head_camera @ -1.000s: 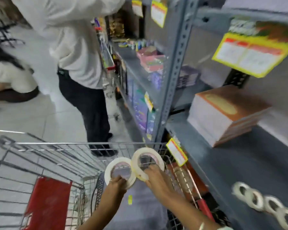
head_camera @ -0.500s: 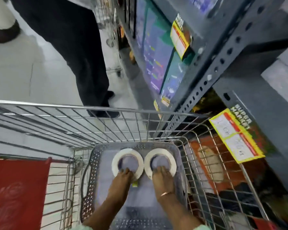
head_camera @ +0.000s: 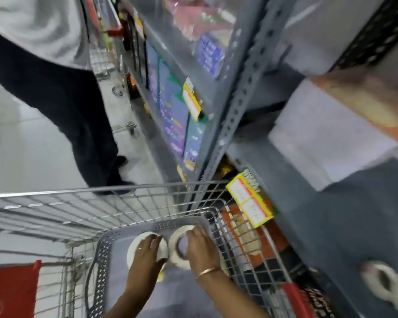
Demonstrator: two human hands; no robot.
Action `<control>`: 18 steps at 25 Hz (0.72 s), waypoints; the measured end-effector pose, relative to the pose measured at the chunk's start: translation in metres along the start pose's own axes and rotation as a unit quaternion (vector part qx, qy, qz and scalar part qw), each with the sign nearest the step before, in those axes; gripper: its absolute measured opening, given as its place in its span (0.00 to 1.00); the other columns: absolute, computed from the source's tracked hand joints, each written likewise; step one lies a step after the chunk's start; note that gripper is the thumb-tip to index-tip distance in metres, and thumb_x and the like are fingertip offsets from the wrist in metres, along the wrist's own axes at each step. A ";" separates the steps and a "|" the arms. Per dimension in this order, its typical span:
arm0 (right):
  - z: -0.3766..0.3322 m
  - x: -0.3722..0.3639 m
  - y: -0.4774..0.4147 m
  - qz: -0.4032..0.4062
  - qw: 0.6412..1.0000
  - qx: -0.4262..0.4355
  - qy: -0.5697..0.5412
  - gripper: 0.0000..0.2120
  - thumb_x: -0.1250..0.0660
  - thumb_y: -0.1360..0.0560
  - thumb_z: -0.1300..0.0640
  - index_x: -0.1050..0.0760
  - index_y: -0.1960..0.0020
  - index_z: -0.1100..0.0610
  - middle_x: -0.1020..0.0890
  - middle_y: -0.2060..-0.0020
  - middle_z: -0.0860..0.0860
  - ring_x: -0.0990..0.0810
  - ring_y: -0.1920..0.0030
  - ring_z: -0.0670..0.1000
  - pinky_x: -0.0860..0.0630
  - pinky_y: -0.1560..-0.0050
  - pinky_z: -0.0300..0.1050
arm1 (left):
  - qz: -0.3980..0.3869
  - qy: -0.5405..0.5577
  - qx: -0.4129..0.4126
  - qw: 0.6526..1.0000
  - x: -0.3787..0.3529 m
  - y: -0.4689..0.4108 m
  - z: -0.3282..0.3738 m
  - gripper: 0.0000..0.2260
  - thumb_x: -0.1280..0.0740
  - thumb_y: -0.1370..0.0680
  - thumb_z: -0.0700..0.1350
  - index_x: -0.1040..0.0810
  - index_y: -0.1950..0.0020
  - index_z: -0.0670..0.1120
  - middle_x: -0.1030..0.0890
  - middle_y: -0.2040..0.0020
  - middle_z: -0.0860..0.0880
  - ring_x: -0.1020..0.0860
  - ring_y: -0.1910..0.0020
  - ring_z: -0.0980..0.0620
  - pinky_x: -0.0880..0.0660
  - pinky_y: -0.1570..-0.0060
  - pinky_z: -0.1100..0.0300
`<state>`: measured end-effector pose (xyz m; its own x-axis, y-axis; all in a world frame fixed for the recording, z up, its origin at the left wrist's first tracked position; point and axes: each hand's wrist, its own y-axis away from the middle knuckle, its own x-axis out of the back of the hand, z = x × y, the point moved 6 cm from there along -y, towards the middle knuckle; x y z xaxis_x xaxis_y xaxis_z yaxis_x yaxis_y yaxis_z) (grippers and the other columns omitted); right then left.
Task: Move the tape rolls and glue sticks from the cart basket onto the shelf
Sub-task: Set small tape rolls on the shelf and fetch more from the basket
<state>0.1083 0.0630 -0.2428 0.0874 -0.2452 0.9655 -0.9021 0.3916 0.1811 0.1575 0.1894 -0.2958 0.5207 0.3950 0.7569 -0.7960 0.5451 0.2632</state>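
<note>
Yellow shelf tags (head_camera: 249,200) blur unreadable; left hand (head_camera: 147,253) and right hand (head_camera: 199,246) each grip a tape roll (head_camera: 178,249) in the grey basket (head_camera: 101,253).

No text is showing clearly enough to read: the yellow-bordered price tags (head_camera: 249,200) hanging on the shelf (head_camera: 331,214) edge are blurring out, their writing illegible.

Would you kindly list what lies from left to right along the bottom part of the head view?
Red cart flap → grey basket's perforated wall → left hand on a tape roll → right hand on a second tape roll → yellow price tag → tape roll on the shelf.
</note>
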 end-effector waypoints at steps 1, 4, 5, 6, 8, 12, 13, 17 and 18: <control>0.001 0.037 0.006 0.035 0.999 0.007 -0.014 0.13 0.23 0.54 0.55 0.22 0.71 0.51 0.18 0.72 0.45 0.18 0.68 0.43 0.23 0.71 0.30 | 0.020 0.015 -0.027 0.999 0.016 0.001 0.025 0.25 0.27 0.31 0.39 0.29 0.36 0.40 0.27 0.35 0.39 0.30 0.34 0.39 0.31 0.36 0.49; 0.015 0.149 0.037 0.150 0.983 0.016 -0.105 0.04 0.30 0.38 0.60 0.21 0.64 0.55 0.17 0.63 0.52 0.18 0.59 0.52 0.21 0.60 0.40 | 0.073 0.061 -0.117 0.989 0.067 0.012 0.112 0.20 0.28 0.31 0.39 0.27 0.40 0.40 0.25 0.40 0.40 0.27 0.40 0.39 0.30 0.42 0.52; 0.024 0.183 0.048 0.156 0.976 0.010 -0.149 0.06 0.35 0.33 0.64 0.20 0.59 0.59 0.17 0.58 0.57 0.19 0.54 0.57 0.21 0.54 0.45 | 0.083 0.069 -0.145 0.983 0.084 0.017 0.146 0.19 0.28 0.31 0.38 0.27 0.41 0.40 0.25 0.40 0.40 0.26 0.41 0.40 0.29 0.43 0.52; 0.040 0.218 0.066 0.174 0.971 -0.006 -0.165 0.09 0.38 0.31 0.65 0.21 0.55 0.62 0.18 0.54 0.61 0.21 0.51 0.60 0.22 0.51 0.50 | 0.088 0.071 -0.179 0.977 0.098 0.026 0.186 0.19 0.28 0.30 0.38 0.26 0.41 0.40 0.25 0.41 0.40 0.26 0.42 0.40 0.29 0.43 0.52; 0.076 0.273 0.091 0.221 0.958 -0.032 -0.179 0.11 0.39 0.30 0.67 0.21 0.51 0.64 0.19 0.51 0.64 0.21 0.49 0.62 0.24 0.48 0.55 | 0.075 0.071 -0.235 0.966 0.114 0.037 0.252 0.19 0.27 0.30 0.40 0.26 0.42 0.39 0.24 0.43 0.39 0.25 0.43 0.40 0.30 0.44 0.53; 0.181 0.322 0.155 0.240 0.950 -0.137 -0.145 0.13 0.37 0.31 0.72 0.20 0.49 0.64 0.18 0.48 0.63 0.20 0.45 0.61 0.26 0.42 0.52 | -0.033 0.040 -0.361 0.931 0.090 0.076 0.373 0.25 0.27 0.31 0.44 0.29 0.37 0.39 0.27 0.37 0.39 0.28 0.37 0.42 0.34 0.37 0.55; 0.207 0.321 0.173 0.226 0.951 -0.168 -0.131 0.13 0.36 0.31 0.71 0.20 0.49 0.63 0.17 0.47 0.62 0.20 0.45 0.61 0.26 0.42 0.51 | -0.071 0.008 -0.380 0.922 0.073 0.088 0.394 0.26 0.28 0.30 0.44 0.31 0.35 0.40 0.29 0.34 0.40 0.30 0.34 0.43 0.36 0.34 0.57; 0.260 0.291 0.231 0.107 0.960 -0.243 -0.085 0.17 0.31 0.29 0.61 0.24 0.40 0.61 0.21 0.40 0.59 0.23 0.39 0.56 0.29 0.39 0.46 | -0.163 -0.143 -0.394 0.893 0.007 0.121 0.436 0.30 0.31 0.28 0.44 0.39 0.29 0.44 0.38 0.26 0.43 0.39 0.28 0.45 0.41 0.30 0.57; 0.262 0.282 0.238 0.075 0.963 -0.249 -0.068 0.19 0.31 0.29 0.59 0.26 0.39 0.60 0.22 0.38 0.58 0.24 0.38 0.56 0.29 0.39 0.46 | -0.176 -0.163 -0.391 0.888 -0.004 0.124 0.438 0.31 0.30 0.29 0.44 0.39 0.29 0.44 0.37 0.27 0.44 0.38 0.28 0.45 0.40 0.30 0.56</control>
<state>-0.1925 -0.1451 0.0239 -0.1138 -0.2534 0.9607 -0.5823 0.8005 0.1422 -0.0782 -0.0685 -0.0046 0.4769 -0.0676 0.8764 -0.0765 0.9901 0.1180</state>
